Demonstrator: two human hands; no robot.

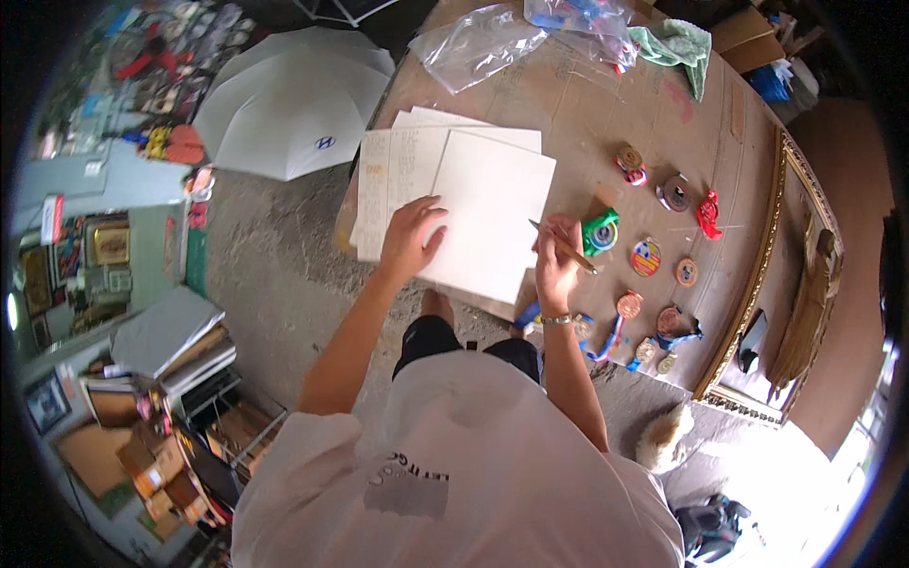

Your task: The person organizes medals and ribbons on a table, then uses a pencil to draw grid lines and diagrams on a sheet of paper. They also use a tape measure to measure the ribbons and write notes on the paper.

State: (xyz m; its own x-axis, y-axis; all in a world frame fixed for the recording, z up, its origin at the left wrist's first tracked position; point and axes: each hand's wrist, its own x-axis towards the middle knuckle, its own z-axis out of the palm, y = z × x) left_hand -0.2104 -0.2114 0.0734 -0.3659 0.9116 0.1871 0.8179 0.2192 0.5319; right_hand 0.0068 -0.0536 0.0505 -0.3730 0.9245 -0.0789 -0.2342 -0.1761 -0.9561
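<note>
A blank white sheet lies on top of other papers, some with handwriting, at the left edge of a cardboard-covered table. My left hand rests on the sheet's left edge, fingers apart and thumb spread. Over its right edge my right hand grips a brown pen or pencil, one dark pointed end toward the paper. Just beyond that hand lies a medal with a green ribbon. Several more medals are spread to the right, among them a colourful round one and a copper-toned one.
Clear plastic bags and a green cloth lie at the table's far side. An ornate gold frame borders the right. An open white umbrella stands on the floor at left. A light-furred animal is at lower right.
</note>
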